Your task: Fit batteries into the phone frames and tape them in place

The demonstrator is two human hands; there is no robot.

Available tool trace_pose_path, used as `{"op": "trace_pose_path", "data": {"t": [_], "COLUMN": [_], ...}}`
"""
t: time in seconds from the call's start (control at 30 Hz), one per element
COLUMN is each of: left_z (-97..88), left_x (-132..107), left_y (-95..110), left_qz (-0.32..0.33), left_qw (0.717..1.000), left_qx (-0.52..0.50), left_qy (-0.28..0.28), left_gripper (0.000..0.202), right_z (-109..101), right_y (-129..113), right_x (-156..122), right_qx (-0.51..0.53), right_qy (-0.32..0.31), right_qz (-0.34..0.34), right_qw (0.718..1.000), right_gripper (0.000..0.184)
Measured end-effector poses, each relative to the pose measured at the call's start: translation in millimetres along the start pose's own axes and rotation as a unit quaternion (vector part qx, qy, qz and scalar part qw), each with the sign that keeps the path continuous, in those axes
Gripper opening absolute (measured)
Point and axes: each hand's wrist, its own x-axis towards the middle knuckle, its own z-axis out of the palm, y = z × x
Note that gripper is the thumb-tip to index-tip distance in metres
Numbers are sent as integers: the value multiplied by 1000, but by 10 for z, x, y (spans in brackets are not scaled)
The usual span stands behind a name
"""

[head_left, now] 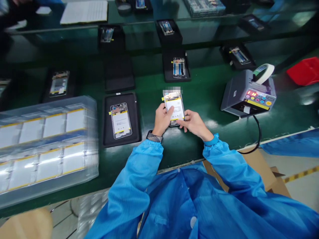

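Observation:
Between my two hands is an opened smartphone (177, 105) with a white battery showing in its frame, held above the green table. My left hand (162, 119) grips its left side, thumb lying over the battery. At the lower right edge, my right hand (193, 123) pinches the phone near the battery's yellow strip. A second opened phone (121, 121), also with a white battery, lies in a black tray (107, 137) left of my hands.
Clear plastic trays (93, 146) of white batteries are stacked at left. A tape dispenser (231, 93) with a lit panel and a cable stands at right, near a red bin (304, 71). Further black trays (168, 76) with opened phones sit on the green table (149, 86).

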Motion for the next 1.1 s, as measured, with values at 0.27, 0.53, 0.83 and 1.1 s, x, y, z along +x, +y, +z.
{"op": "trace_pose_path", "data": {"t": [0.27,0.53,0.83,1.1], "left_z": [-27,-74,-9,4], "left_x": [3,-21,-65,2], "left_y": [88,177,254,711], "left_qz": [5,14,22,52], "left_qw": [1000,999,996,990], "left_qx": [-13,20,54,128], "left_qy": [0,45,71,19], "left_gripper": [60,57,60,55], "right_z": [-62,12,71,217], "right_y": [-143,-52,39,-137], "right_x": [138,255,238,329], "right_qx": [-1,22,-12,51], "right_qy": [-22,-38,2,-10], "right_qz": [-24,-61,-95,-103], "right_qw": [999,997,995,993], "right_gripper": [56,61,55,63]}}
